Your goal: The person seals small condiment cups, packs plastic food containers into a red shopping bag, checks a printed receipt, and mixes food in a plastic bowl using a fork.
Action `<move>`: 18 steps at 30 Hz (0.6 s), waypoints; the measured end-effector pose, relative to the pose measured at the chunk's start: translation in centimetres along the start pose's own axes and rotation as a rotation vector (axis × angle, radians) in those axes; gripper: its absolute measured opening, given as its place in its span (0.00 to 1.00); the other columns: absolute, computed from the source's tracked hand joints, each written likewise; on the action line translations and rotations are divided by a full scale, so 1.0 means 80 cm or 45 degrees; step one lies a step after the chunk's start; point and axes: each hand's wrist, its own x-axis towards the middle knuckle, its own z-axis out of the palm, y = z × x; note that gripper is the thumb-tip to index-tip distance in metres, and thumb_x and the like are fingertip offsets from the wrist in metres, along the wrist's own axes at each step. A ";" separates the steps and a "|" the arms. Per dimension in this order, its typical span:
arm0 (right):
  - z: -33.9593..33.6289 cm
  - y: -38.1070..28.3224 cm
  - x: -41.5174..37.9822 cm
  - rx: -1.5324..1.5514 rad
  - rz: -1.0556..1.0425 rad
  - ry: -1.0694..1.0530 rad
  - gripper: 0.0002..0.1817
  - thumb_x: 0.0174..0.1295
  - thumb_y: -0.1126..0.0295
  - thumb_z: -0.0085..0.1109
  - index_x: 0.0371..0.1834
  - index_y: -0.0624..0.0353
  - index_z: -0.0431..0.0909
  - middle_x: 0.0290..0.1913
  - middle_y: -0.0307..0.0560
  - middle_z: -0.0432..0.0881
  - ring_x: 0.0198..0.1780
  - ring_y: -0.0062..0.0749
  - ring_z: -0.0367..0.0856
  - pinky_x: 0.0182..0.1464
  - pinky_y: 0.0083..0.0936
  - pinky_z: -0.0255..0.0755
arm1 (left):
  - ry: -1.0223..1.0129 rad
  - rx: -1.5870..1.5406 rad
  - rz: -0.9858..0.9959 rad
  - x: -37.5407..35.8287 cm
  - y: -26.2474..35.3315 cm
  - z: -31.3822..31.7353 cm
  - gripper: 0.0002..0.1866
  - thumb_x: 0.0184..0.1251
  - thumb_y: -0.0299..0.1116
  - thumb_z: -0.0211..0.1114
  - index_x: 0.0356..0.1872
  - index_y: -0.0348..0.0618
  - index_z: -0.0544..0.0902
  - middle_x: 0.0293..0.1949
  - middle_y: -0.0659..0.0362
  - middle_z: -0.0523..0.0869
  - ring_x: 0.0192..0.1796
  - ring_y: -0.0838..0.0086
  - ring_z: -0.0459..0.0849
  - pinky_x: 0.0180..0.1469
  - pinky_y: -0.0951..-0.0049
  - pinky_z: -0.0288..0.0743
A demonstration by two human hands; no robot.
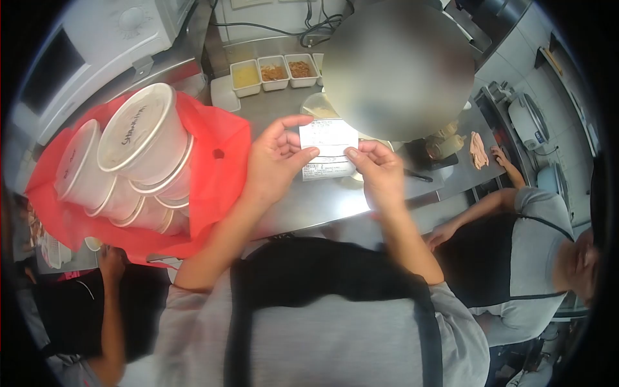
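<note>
A printed paper receipt [330,138] is stretched between my two hands above the steel counter. My left hand [278,155] pinches its left side with thumb and fingers, while my right hand [379,169] pinches the right edge. The lower part of the slip reads "TAKEOUT 2"; the finer print is too small to read. To the left of my left hand is a red plastic bag [222,138], its top spread around several stacked lidded plastic tubs. The uppermost tub [145,132] has handwriting on its lid.
Three small food trays [273,72] stand at the counter's back. A blurred round area hides the upper middle. Squeeze bottles [445,147] and a pinkish cloth [478,150] lie to the right. Co-workers in aprons stand on both sides; one person's hand [500,156] rests near the cloth.
</note>
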 end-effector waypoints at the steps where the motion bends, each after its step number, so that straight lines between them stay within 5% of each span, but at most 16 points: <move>1: -0.002 0.000 0.001 -0.020 0.002 0.015 0.07 0.57 0.77 0.64 0.37 0.65 0.79 0.35 0.45 0.84 0.37 0.21 0.81 0.41 0.16 0.72 | 0.007 -0.023 -0.006 0.001 0.000 0.000 0.26 0.56 0.16 0.65 0.58 0.36 0.70 0.37 0.58 0.82 0.41 0.78 0.82 0.45 0.79 0.76; 7: -0.030 -0.009 0.021 -0.198 -0.086 -0.095 0.06 0.56 0.76 0.64 0.36 0.63 0.80 0.34 0.42 0.84 0.35 0.19 0.80 0.40 0.16 0.73 | 0.092 -0.030 -0.009 0.015 -0.021 0.020 0.28 0.54 0.14 0.64 0.58 0.38 0.67 0.43 0.51 0.83 0.46 0.73 0.82 0.49 0.74 0.77; 10: -0.128 -0.076 0.074 -0.262 -0.346 0.158 0.05 0.54 0.75 0.64 0.34 0.62 0.82 0.31 0.39 0.83 0.32 0.19 0.79 0.37 0.18 0.73 | 0.246 0.108 -0.015 0.017 -0.018 0.016 0.27 0.54 0.12 0.62 0.56 0.38 0.68 0.43 0.52 0.83 0.47 0.72 0.82 0.49 0.76 0.77; 12: -0.245 -0.120 0.124 -0.676 -0.533 0.427 0.07 0.59 0.71 0.60 0.36 0.63 0.81 0.31 0.41 0.82 0.31 0.21 0.78 0.37 0.19 0.72 | 0.351 0.141 0.004 0.009 -0.012 0.013 0.28 0.54 0.13 0.63 0.58 0.37 0.68 0.44 0.50 0.83 0.48 0.71 0.82 0.50 0.75 0.76; 15: -0.475 -0.111 0.208 -1.063 -0.199 0.759 0.11 0.60 0.66 0.60 0.37 0.65 0.81 0.28 0.39 0.81 0.31 0.22 0.78 0.36 0.18 0.72 | 0.536 0.144 0.085 -0.001 -0.016 0.014 0.30 0.54 0.12 0.62 0.59 0.36 0.66 0.47 0.47 0.82 0.49 0.68 0.81 0.54 0.71 0.74; 17: -0.572 -0.087 0.236 -1.680 0.444 0.602 0.18 0.61 0.57 0.59 0.43 0.62 0.80 0.33 0.43 0.82 0.34 0.25 0.79 0.38 0.21 0.75 | 0.576 0.154 0.097 -0.006 -0.024 0.016 0.29 0.55 0.13 0.62 0.59 0.36 0.66 0.48 0.46 0.81 0.50 0.68 0.81 0.54 0.71 0.74; 18: -0.605 -0.060 0.240 -1.635 0.568 0.485 0.21 0.60 0.53 0.58 0.47 0.60 0.79 0.38 0.45 0.81 0.38 0.28 0.79 0.38 0.24 0.76 | 0.587 0.154 0.096 -0.005 -0.026 0.026 0.29 0.55 0.14 0.62 0.59 0.36 0.66 0.48 0.46 0.82 0.50 0.68 0.81 0.54 0.71 0.74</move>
